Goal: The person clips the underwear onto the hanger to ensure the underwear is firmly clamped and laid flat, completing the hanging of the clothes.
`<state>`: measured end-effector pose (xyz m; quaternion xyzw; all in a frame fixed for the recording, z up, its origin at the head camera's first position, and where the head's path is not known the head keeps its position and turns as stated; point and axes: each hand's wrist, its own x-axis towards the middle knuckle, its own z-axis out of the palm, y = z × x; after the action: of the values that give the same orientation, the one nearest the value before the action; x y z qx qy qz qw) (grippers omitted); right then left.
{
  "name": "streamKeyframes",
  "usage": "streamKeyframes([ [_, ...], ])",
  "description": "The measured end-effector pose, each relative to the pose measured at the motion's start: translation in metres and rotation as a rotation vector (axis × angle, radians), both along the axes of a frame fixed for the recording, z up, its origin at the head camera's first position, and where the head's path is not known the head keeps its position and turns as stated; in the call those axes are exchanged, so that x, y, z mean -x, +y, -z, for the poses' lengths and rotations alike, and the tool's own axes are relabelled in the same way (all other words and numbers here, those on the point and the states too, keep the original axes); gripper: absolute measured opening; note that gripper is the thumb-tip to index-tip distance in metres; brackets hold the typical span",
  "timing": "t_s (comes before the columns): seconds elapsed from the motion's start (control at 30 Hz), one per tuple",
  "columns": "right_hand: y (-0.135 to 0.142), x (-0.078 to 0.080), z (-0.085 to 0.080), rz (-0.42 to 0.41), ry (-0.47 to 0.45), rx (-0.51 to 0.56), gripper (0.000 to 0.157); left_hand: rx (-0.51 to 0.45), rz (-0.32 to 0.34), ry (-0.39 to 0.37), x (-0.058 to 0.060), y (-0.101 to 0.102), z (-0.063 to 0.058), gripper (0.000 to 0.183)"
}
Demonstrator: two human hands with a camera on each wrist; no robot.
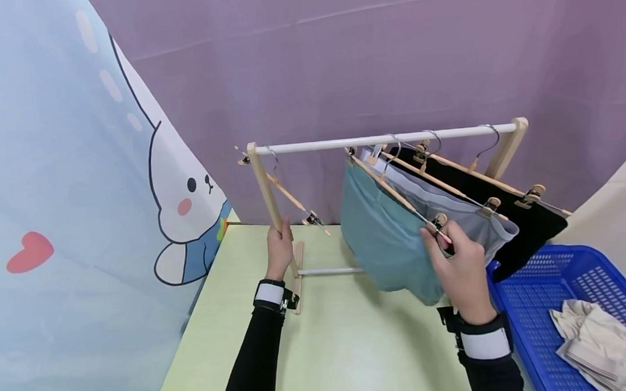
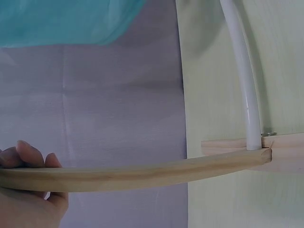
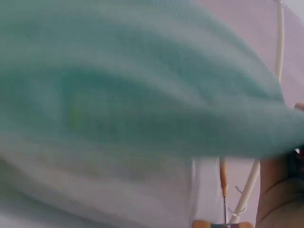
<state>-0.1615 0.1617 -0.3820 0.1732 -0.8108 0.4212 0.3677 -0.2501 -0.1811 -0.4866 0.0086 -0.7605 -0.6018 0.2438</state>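
Note:
My left hand [image 1: 280, 252] grips the left wooden post [image 1: 267, 189] of a small garment rack. In the left wrist view, fingers [image 2: 31, 154] curl round that post. My right hand [image 1: 460, 268] pinches the near end of a wooden clip hanger [image 1: 388, 187], at its clip. From this hanger a teal garment, seemingly shorts [image 1: 383, 233], hangs below the white rail [image 1: 337, 143]. Blurred teal cloth [image 3: 142, 95] fills much of the right wrist view. Behind it hang a grey-blue garment [image 1: 423, 185] and a black garment [image 1: 534, 226], each on its own clip hanger.
A bare clip hanger [image 1: 290, 196] hangs at the rail's left end. The rack stands on a pale green table [image 1: 351, 345]. To the right is a blue plastic basket [image 1: 539, 320] with cream-coloured cloth [image 1: 597, 340] in it. A purple curtain [image 1: 312, 61] hangs behind.

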Motion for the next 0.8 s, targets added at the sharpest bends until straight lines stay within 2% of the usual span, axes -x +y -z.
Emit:
streamKeyframes([
  [0.13, 0.004, -0.005, 0.008, 0.020, -0.099, -0.016, 0.029, 0.013, -0.010, -0.014, -0.002, 0.002, -0.001, 0.031],
  [0.23, 0.008, -0.009, 0.017, 0.029, -0.168, -0.033, 0.023, 0.043, -0.021, -0.074, -0.006, 0.002, 0.004, 0.028],
  [0.47, 0.019, -0.022, 0.056, -0.004, -0.345, -0.041, 0.016, 0.118, -0.003, -0.273, -0.030, 0.003, 0.039, 0.037],
  [0.57, 0.026, -0.025, 0.074, -0.002, -0.396, -0.067, 0.017, 0.200, -0.060, -0.306, -0.043, 0.007, 0.053, 0.042],
  [0.7, 0.035, -0.025, 0.096, 0.013, -0.431, -0.100, 0.018, 0.325, -0.194, -0.327, -0.060, 0.016, 0.072, 0.042],
  [0.8, 0.041, -0.025, 0.112, 0.021, -0.468, -0.132, 0.019, 0.303, -0.240, -0.344, -0.068, 0.022, 0.088, 0.032],
])
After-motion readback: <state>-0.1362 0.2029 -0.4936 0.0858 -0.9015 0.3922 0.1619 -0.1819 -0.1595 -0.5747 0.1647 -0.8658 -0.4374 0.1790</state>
